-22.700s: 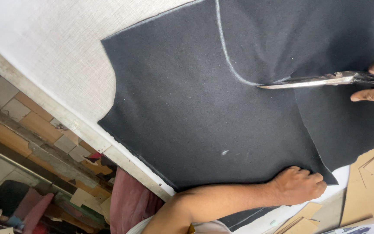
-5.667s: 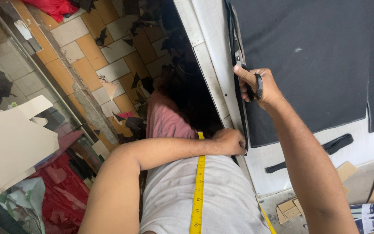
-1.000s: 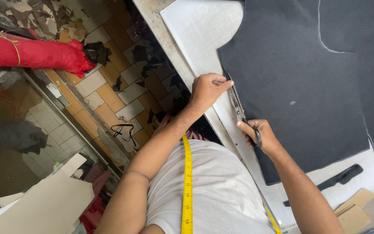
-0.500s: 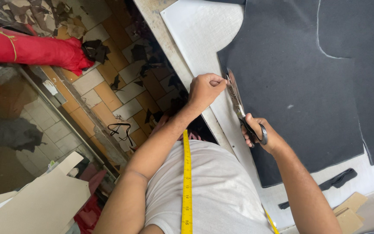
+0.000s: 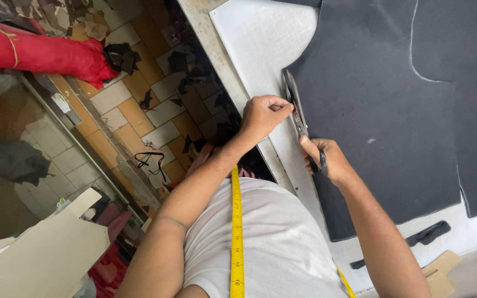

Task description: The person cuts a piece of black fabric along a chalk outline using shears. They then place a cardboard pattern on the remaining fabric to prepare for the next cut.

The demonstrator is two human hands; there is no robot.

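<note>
At the table edge: the person leans over a white cutting board (image 5: 260, 38) that lies on the table, and both hands work at the near border of a dark grey fabric (image 5: 371, 99).
Right hand: the right hand (image 5: 324, 160) is closed around the dark handles of the scissors (image 5: 296, 113); the fingers pass through the loops.
Scissors: the metal blades lie along the border of the fabric and point away from the person's body; the tips are close to the place where the border curves inward. Whether the blades are apart or together, the picture does not show clearly.
Left hand: the left hand (image 5: 263, 115) is closed in a pinch, the fingertips (image 5: 287, 106) just beside the blades, at the border of the fabric (what exactly they pinch is too small to tell).
Fabric: it lies flat on the white board, spread wide, with a thin white chalk line (image 5: 415, 49) curving over its far part.
Measuring tape: a yellow measuring tape (image 5: 236, 232) hangs down over the person's white shirt.
On the board near the body: a narrow dark strip (image 5: 429, 234) lies on the white surface, apart from the big piece.
Floor: tiles with many dark scraps (image 5: 186, 60), a red fabric roll (image 5: 40, 52) and pale cardboard sheets (image 5: 40, 259).
</note>
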